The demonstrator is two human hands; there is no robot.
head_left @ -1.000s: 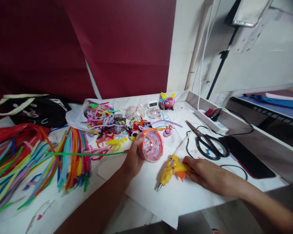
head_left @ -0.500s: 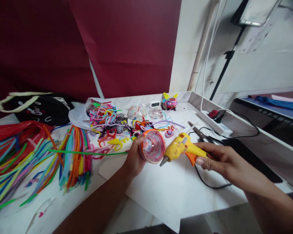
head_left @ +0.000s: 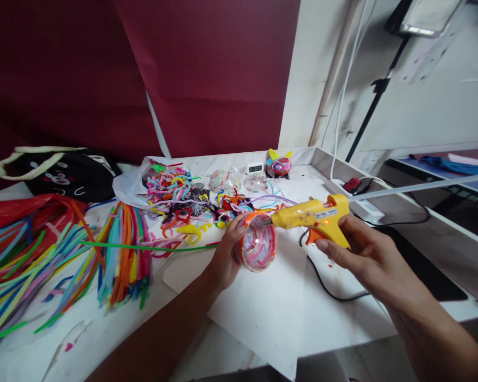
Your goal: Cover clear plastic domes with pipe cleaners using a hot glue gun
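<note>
Holds a clear, pink-streaked, orange-rimmed plastic bowl [head_left: 258,245] in curled fingers of the left hand [head_left: 226,255], above white paper [head_left: 263,318]. Grips a yellow plastic glue gun [head_left: 308,215] in the right hand [head_left: 364,254], with grey nozzle [head_left: 267,222] at the bowl's rim.

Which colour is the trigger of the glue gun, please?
The trigger is orange, best seen in the head view.

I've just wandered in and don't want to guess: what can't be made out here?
All in the head view:
Glue gun: lower handle covered by the right hand's grip.
Whether its nozzle touches the clear bowl: too small and blurred.
Left hand's grip: some fingers hidden behind the bowl.
Digital clock: digits too small to read.
Leftmost pipe cleaners: cut off by the left edge.
</note>
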